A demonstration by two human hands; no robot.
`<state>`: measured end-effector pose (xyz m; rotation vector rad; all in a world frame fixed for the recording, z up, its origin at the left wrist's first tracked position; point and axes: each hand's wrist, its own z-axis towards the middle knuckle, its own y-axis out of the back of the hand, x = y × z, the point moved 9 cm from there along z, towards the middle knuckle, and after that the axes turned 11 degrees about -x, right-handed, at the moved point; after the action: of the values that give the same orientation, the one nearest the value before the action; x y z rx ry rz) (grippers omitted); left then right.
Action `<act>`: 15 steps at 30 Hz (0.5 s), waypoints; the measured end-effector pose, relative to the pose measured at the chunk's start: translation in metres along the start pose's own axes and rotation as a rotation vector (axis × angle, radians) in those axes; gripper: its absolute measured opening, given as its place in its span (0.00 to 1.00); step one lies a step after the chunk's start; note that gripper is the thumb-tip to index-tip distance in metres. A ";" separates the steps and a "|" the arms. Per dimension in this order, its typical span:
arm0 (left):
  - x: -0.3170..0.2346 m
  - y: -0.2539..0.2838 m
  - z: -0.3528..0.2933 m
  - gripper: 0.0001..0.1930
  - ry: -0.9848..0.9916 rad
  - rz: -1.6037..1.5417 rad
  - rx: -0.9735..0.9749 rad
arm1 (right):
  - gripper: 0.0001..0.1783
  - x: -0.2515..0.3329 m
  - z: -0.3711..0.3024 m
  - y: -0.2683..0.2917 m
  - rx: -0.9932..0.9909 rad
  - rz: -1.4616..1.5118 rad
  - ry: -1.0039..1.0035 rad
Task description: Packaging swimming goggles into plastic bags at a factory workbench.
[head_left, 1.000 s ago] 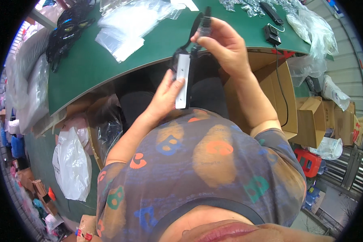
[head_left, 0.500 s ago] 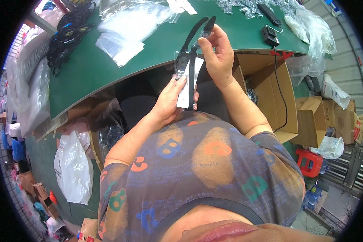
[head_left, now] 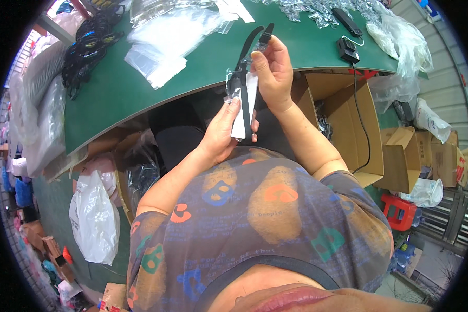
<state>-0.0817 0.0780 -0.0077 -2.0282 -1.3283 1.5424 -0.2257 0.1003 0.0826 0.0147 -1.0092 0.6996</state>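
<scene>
In front of my chest, a pair of goggles (head_left: 235,80) with clear parts hangs between both hands. My left hand (head_left: 222,125) is closed round its lower end, together with a white card (head_left: 248,99) and a hanging length of black strap (head_left: 245,117). The fingers of my right hand (head_left: 274,73) pinch the upper end near a clear piece, and the black strap tip sticks up past them. Another part of the strap arches up to the left of the right hand. The left fingertips wrap behind the card and are partly hidden.
On the green table (head_left: 104,112) lie clear plastic bags (head_left: 161,57), a heap of black-strapped goggles (head_left: 91,47), many small clear pieces (head_left: 312,13) and a black device (head_left: 348,50) with a cable. An open cardboard box (head_left: 348,119) stands at the right. A white bag (head_left: 94,218) hangs at the left.
My right hand has come slightly left and down with the strap end. The goggles have turned a little, and the white card shows at a narrower angle. The left hand stays nearly in place.
</scene>
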 end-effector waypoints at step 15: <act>0.003 0.002 0.006 0.21 -0.118 0.103 0.081 | 0.26 0.006 -0.008 -0.007 -0.007 -0.303 0.234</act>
<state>-0.0865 0.0774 -0.0129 -2.0123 -1.1968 1.7564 -0.2142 0.1008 0.0853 0.0768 -0.7640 0.4098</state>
